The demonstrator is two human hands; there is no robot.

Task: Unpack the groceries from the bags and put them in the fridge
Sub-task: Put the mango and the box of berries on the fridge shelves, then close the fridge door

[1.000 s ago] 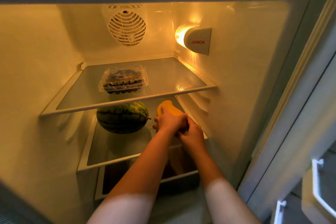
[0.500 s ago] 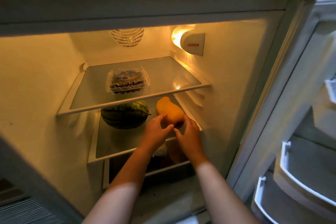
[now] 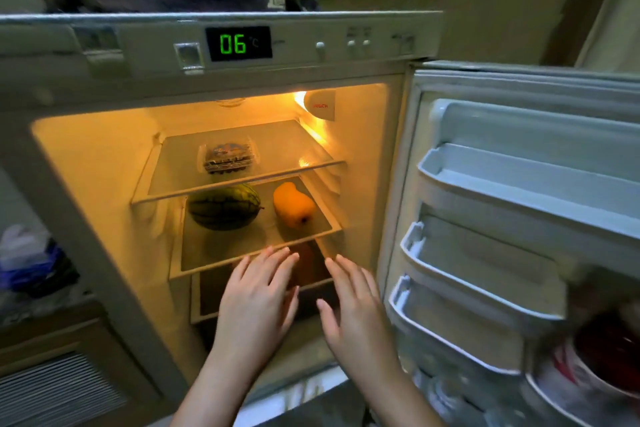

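Head view: both hands hover empty, fingers spread, left hand and right hand, below the middle shelf where the mango lies beside the watermelon.

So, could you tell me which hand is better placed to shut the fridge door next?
Probably the right hand: it is open, holds nothing and is nearer the door, which hangs open on the right. The left hand is also free but farther away.
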